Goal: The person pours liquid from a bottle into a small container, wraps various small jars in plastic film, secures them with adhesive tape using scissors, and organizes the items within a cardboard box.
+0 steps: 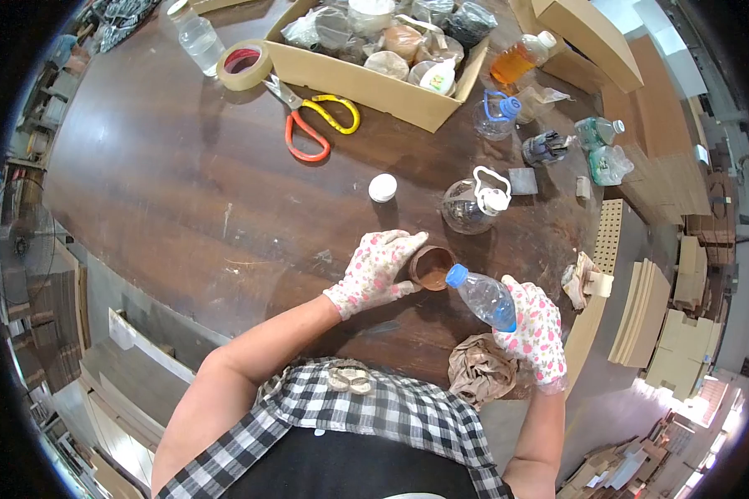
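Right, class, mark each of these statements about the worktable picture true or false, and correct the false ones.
1. The right hand holds a clear bottle with a blue cap. True.
2. The left hand grips the scissors. False: it holds a small brown jar; the scissors lie apart, near the cardboard box.
3. The brown jar has its lid on. False: it is open.
4. A loose white cap lies on the table. True.
5. Both hands wear flowered gloves. True.

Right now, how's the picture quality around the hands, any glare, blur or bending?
Head view: sharp around the left hand and the right hand holding the plastic bottle; soft glare streaks the dark table; straight edges bow near the black rim; the lower right corner is overexposed.
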Demonstrator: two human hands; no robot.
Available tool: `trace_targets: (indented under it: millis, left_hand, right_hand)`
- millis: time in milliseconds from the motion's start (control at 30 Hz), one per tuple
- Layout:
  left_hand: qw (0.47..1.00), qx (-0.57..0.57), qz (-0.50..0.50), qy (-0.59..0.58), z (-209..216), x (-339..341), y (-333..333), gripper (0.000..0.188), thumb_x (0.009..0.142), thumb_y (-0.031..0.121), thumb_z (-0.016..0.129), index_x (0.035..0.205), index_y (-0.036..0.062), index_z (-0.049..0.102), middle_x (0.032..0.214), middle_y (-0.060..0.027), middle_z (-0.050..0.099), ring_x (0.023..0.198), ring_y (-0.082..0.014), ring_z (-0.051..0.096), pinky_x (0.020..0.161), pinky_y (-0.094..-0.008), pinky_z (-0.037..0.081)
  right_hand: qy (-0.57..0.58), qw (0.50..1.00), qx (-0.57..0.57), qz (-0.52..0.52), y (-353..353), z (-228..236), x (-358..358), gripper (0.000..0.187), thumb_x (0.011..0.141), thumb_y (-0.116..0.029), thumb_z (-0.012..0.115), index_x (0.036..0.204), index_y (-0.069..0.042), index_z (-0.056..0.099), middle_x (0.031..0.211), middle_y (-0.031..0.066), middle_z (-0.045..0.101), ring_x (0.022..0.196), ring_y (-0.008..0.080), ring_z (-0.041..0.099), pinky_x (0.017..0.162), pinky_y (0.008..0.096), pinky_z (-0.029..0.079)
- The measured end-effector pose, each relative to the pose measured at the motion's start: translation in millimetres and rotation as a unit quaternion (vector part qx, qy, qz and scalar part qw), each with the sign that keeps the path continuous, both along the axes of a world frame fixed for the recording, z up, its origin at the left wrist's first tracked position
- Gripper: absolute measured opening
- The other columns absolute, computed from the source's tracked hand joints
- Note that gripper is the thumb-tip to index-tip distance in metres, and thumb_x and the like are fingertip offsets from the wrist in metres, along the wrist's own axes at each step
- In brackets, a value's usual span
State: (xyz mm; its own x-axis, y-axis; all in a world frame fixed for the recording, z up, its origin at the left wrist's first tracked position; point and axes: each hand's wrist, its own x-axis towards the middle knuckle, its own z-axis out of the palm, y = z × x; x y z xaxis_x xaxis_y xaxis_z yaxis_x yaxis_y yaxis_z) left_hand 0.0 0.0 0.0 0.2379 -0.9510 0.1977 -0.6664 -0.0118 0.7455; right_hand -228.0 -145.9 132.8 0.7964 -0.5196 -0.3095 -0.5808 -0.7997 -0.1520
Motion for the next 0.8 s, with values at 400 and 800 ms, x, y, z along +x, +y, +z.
trace_targets:
  millis: [400, 800]
  left_hand:
    - [1.0, 0.018, -0.001, -0.007, 2, 5, 2, 0.08, 0.063, 0.029, 0.082, 0.132, 0.0095, 0.049, 0.122, -0.0119, 0.055, 0.117, -0.0318, 0.049, 0.099, -0.0435, 0.036]
    - [1.0, -0.012, -0.001, -0.029, -1, 3, 1, 0.078, 0.062, 0.028, 0.082, 0.13, 0.0078, 0.05, 0.119, -0.0121, 0.057, 0.113, -0.0318, 0.052, 0.096, -0.0431, 0.037]
  right_hand:
    - [0.055, 0.995, -0.062, 0.057, 4, 18, 12, 0.068, 0.062, -0.021, 0.072, 0.126, -0.007, 0.054, 0.1, 0.0135, 0.058, 0.091, 0.0301, 0.058, 0.077, 0.0413, 0.049]
    - [0.015, 0.999, -0.026, 0.024, -1, 1, -8, 0.072, 0.061, -0.018, 0.074, 0.129, -0.008, 0.052, 0.11, 0.0143, 0.058, 0.098, 0.0309, 0.057, 0.084, 0.0412, 0.048]
